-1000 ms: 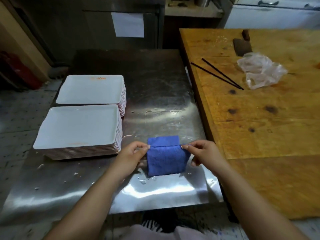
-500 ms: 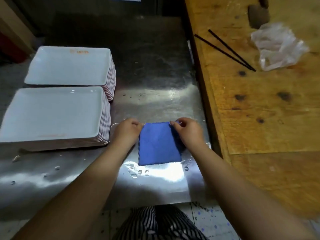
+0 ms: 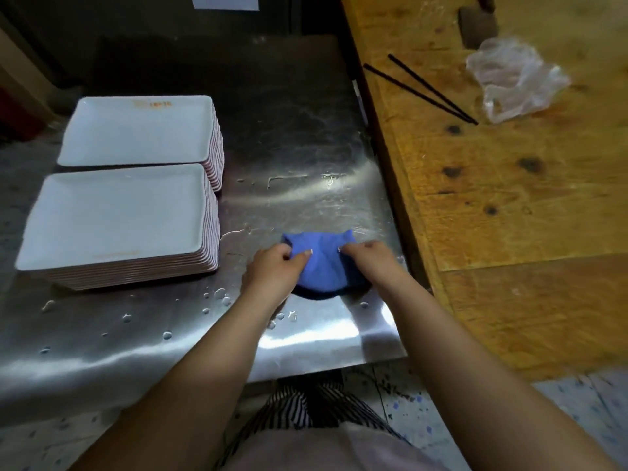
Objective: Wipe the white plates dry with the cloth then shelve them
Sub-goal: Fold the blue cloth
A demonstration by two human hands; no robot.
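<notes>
Pinching the blue cloth (image 3: 321, 265) with my left hand (image 3: 277, 270) and right hand (image 3: 368, 261), near the steel table (image 3: 306, 130) edge, so the 2 plate stacks (image 3: 115, 215) sit just left, nearer my left hand.

Both forearms bare, no sleeves. Black-and-white striped garment (image 3: 306, 406) lower centre; pale fabric (image 3: 333, 450) below (garment type unclear).

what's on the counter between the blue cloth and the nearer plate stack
In the head view, only bare wet steel counter with water streaks separates the blue cloth from the nearer plate stack.
</notes>
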